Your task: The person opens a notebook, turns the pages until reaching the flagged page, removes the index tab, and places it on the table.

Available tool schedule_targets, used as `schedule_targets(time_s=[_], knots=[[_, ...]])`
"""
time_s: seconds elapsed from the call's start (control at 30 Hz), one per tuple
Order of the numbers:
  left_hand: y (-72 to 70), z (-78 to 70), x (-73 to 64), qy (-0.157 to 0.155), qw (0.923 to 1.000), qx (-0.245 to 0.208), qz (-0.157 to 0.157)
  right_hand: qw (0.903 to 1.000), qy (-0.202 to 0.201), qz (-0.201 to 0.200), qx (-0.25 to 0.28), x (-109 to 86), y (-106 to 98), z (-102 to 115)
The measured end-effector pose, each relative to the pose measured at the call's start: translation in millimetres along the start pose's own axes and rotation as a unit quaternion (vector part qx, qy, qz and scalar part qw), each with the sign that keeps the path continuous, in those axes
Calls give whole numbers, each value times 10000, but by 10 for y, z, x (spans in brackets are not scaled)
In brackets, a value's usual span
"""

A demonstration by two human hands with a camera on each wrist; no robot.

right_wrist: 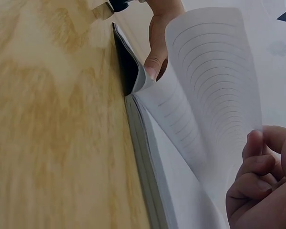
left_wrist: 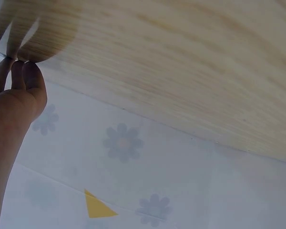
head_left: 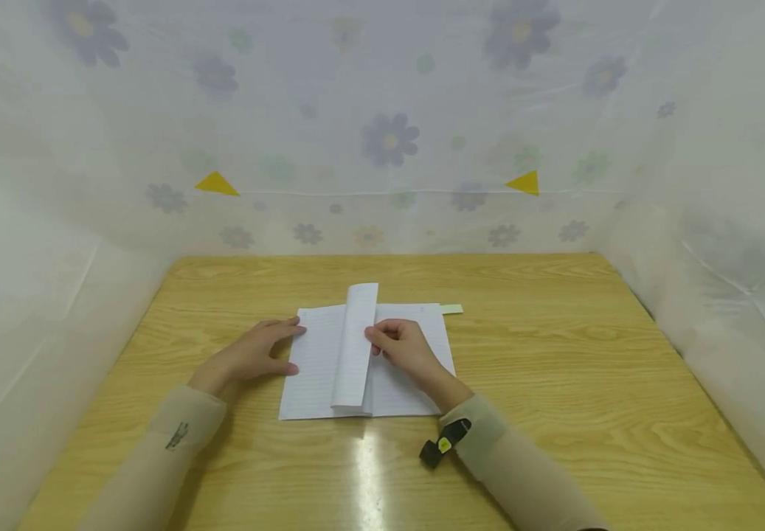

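Note:
An open lined notebook [head_left: 316, 346] lies on the wooden table. One of its pages [head_left: 357, 346] stands up near the spine, curving over toward the left. My right hand [head_left: 405, 350] pinches the free right edge of this page between thumb and fingers; in the right wrist view the right hand [right_wrist: 264, 179] holds it at the edge. At the notebook's left side my left hand [head_left: 252, 352] rests with fingers spread, its thumb and fingertips touching the left page's margin. In the left wrist view the left hand [left_wrist: 19, 95] is partly cut off.
A pale green tab [head_left: 451, 309] sticks out at the notebook's upper right. Floral white sheeting [head_left: 389, 214] with yellow triangles surrounds the table [head_left: 555, 354] at the back and sides. A black strap [head_left: 445, 442] is around the right sleeve.

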State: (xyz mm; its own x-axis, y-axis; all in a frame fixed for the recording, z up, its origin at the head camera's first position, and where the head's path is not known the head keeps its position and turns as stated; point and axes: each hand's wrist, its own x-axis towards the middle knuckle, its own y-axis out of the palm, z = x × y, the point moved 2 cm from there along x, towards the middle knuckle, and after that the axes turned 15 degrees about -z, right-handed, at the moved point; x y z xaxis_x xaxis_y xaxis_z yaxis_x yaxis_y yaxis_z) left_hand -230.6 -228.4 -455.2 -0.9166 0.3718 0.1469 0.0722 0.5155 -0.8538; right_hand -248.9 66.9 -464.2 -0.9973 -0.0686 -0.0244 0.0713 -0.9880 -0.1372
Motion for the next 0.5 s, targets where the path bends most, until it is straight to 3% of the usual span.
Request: schedule_targets(time_s=[0.2,0.5], knots=[[-7,-5,8,-52,10000,-2,8,10000,50,-1,-52,-25,58,23],[2,5,-3,-30,9999,-78,57,9989,100,240,386,-56,134,-1]])
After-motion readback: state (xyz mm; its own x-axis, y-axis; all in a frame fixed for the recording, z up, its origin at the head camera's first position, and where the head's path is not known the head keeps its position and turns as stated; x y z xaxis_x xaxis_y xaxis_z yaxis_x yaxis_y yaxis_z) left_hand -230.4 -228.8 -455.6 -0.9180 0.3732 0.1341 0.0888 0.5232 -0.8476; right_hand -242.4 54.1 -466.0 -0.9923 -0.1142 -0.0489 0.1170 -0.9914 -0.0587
